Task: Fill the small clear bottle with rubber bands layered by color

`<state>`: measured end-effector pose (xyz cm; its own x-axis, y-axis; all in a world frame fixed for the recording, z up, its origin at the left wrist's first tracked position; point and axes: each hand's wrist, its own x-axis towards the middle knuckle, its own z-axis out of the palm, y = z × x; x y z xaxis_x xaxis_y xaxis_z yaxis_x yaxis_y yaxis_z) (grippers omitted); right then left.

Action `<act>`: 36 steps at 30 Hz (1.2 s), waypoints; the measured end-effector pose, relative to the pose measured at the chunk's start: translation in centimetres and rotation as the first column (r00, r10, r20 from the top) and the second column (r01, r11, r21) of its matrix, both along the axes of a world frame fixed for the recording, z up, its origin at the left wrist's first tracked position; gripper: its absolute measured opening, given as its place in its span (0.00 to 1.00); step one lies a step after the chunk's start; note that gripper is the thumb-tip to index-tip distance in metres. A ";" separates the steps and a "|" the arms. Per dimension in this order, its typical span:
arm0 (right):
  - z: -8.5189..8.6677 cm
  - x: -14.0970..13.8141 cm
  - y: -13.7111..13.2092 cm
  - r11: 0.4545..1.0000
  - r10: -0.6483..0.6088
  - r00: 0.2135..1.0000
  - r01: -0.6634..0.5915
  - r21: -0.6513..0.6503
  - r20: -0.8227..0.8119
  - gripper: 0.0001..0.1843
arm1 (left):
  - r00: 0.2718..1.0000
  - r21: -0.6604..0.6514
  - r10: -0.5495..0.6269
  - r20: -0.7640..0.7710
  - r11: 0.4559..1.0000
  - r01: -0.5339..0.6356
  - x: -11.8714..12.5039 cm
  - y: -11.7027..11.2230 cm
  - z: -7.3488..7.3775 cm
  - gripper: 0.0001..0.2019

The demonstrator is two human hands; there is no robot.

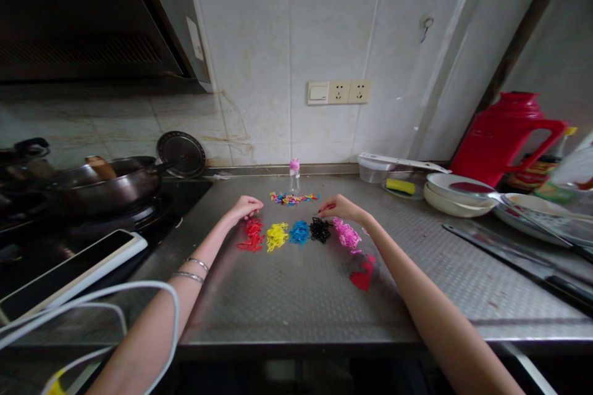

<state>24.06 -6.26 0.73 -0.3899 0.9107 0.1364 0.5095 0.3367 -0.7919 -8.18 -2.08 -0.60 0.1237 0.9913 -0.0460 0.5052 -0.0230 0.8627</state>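
Steel counter (pixel 287 296), tiled wall behind; left hand (pixel 244 207) curled loose, contents unclear, red pile (pixel 251 236) just beside it; right hand (pixel 339 207) pinched narrow, mixed heap (pixel 293 199) to its left, black pile (pixel 320 229) near; best lift single pieces, keep colours apart.

1. Mixed pile (pixel 293 199): a thin, loose strip of tiny pieces in many colours, lying flat.
2. Red pile (pixel 251 236): a small loose heap in front of the mixed pile, farthest left.
3. Yellow pile (pixel 277 236): in front, slightly left.
4. Blue pile (pixel 299 232): straight in front.
5. Black pile (pixel 320 229): in front, slightly right.
6. Pink pile (pixel 347 235): in front, farthest right, stretched longer.
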 end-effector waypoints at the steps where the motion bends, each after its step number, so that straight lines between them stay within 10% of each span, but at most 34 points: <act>1: 0.0 0.0 0.0 1.000 0.005 1.000 -0.005 0.005 0.007 0.10 | 1.000 -0.002 -0.005 0.001 1.000 0.005 0.0 0.1 -0.1 0.15; 36: -1.7 2.1 1.2 0.973 -0.196 0.976 0.205 0.104 -0.092 0.16 | 0.999 0.012 -0.034 -0.032 0.999 0.034 -0.1 0.4 -0.5 0.13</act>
